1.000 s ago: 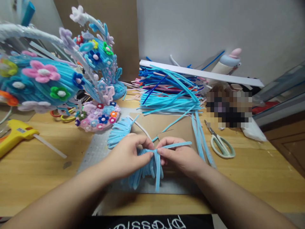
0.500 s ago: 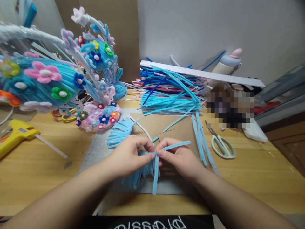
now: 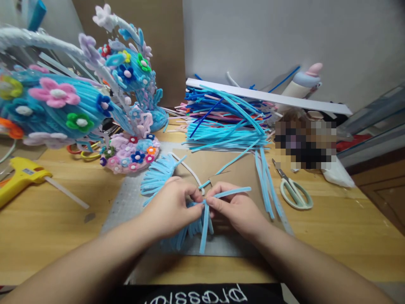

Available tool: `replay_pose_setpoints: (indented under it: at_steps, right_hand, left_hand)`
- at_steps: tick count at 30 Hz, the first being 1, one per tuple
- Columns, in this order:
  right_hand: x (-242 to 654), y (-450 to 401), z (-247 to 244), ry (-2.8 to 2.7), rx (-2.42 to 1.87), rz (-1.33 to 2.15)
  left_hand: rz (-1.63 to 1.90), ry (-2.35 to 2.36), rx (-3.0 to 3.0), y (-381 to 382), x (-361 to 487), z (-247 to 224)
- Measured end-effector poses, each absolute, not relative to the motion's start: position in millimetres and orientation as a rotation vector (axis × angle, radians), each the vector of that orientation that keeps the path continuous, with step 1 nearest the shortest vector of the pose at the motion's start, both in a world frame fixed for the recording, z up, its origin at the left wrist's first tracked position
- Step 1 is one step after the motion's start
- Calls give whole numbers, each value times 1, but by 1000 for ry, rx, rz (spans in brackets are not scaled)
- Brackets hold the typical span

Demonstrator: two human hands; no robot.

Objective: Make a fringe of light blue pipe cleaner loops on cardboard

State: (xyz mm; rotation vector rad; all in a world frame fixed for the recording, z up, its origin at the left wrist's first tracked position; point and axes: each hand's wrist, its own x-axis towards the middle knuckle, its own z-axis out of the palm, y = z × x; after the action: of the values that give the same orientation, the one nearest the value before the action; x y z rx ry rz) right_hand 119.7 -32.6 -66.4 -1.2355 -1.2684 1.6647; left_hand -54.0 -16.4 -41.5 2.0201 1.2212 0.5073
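Note:
My left hand [image 3: 177, 206] is closed, thumb and fingertips pinching a fringed row of light blue pipe cleaners [image 3: 193, 229] at its edge. Right beside it, my right hand [image 3: 236, 207] pinches a single light blue pipe cleaner [image 3: 232, 192]; one end sticks out to the right and another length hangs down below the fingertips. Where the strands meet is partly hidden by my fingers. Behind my left hand lies another part of the blue fringe [image 3: 160, 171]. A white stem [image 3: 186, 164] curves toward my fingertips.
A pile of blue pipe cleaners [image 3: 226, 137] lies at the back, with several loose strands [image 3: 265, 183] right of my hands. Scissors [image 3: 295, 192] rest farther right. At left stand a yellow glue gun [image 3: 23, 179] and flower-covered pipe-cleaner pieces [image 3: 60, 107]. A cutting mat [image 3: 118, 215] lies underneath.
Both hands keep their pinch close together. The hanging end of the pipe cleaner has swung slightly left, and the view has shifted a little.

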Motion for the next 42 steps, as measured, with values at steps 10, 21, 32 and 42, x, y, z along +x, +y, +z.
replay_pose_setpoints:
  at_steps: [10, 21, 32, 42]
  right_hand:
    - [122, -29, -60, -1373, -1215, 1769]
    - [135, -23, -61, -1312, -1067, 1994]
    - [122, -32, -55, -1280, -1182, 1720]
    - [118, -35, -61, -1103, -1147, 1700]
  left_hand:
    - [626, 1180, 2279, -21, -54, -39]
    - [437, 1129, 1933, -14, -59, -34]
    - [486, 1200, 2210, -21, -53, -33]
    - [517, 1222, 2023, -22, -51, -39]
